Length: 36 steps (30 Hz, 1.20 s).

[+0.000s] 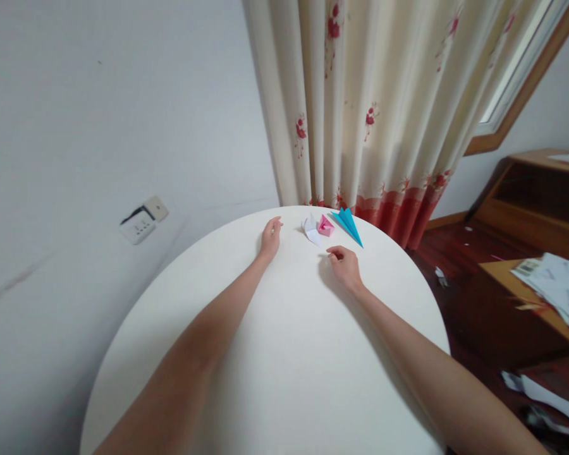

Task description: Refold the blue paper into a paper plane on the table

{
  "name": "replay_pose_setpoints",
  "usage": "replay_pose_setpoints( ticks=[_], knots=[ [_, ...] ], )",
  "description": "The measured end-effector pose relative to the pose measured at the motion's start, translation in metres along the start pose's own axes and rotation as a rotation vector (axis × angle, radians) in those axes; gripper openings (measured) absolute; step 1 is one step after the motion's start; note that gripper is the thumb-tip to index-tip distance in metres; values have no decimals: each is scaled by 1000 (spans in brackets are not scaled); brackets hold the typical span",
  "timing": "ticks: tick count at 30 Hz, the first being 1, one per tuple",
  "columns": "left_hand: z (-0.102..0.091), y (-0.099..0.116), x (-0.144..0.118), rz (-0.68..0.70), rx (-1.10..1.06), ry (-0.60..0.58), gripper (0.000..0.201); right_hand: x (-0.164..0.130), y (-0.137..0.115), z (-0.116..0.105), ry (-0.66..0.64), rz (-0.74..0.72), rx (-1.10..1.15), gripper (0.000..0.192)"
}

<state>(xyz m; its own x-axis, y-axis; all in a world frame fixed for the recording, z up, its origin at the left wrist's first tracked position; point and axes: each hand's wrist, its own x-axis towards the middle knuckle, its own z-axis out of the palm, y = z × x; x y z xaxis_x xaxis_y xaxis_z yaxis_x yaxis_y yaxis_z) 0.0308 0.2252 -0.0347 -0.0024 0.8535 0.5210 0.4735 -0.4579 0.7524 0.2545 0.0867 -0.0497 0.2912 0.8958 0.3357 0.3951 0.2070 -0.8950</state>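
Both hands rest empty on the round white table (284, 354), left hand (270, 237) loosely open, right hand (345, 265) lightly curled, with white fold (310, 229), pink fold (325, 225) and blue paper plane (348, 222) just beyond the fingertips, ungrasped; picking one up would need a short forward reach and light pinch.

No legible text, labels, brands or numbers. Papers (557, 287) on the wooden desk (512, 272), right of the round table (284, 354), show print too blurred to read.

A white paper fold (310, 229), a pink one (325, 225) and a blue plane (348, 224) lie in a row at the far edge. The white and pink folds touch; the plane points right and nearer.
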Motion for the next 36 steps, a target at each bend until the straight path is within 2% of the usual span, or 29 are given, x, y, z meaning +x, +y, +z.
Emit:
replay_pose_setpoints(
  ticks=[2,5,9,12,15,17,19,23,28,36],
  knots=[
    [-24,-4,-15,7,36,10,42,-3,1,0,-31,-18,-33,28],
    [-61,-6,-45,40,131,-61,43,-9,-1,1,-71,-52,-143,29],
    [-100,5,-98,187,564,-323,56,-23,-16,1,-115,-126,-376,30],
    [-114,26,-139,272,725,-468,62,-38,-33,2,-231,-282,-568,32],
    [-113,48,-168,286,806,-558,62,-55,-48,11,-390,-416,-684,42],
    [-109,57,-178,226,849,-581,60,-66,-54,21,-477,-470,-703,48],
    [-104,62,-182,172,868,-588,58,-74,-58,33,-557,-497,-703,53],
    [-99,62,-181,146,836,-568,57,-81,-63,54,-661,-511,-693,59],
    [-97,61,-183,128,801,-554,57,-81,-66,67,-683,-513,-704,58],
    [-98,65,-183,116,787,-540,55,-80,-66,68,-662,-527,-684,56]
  ],
)
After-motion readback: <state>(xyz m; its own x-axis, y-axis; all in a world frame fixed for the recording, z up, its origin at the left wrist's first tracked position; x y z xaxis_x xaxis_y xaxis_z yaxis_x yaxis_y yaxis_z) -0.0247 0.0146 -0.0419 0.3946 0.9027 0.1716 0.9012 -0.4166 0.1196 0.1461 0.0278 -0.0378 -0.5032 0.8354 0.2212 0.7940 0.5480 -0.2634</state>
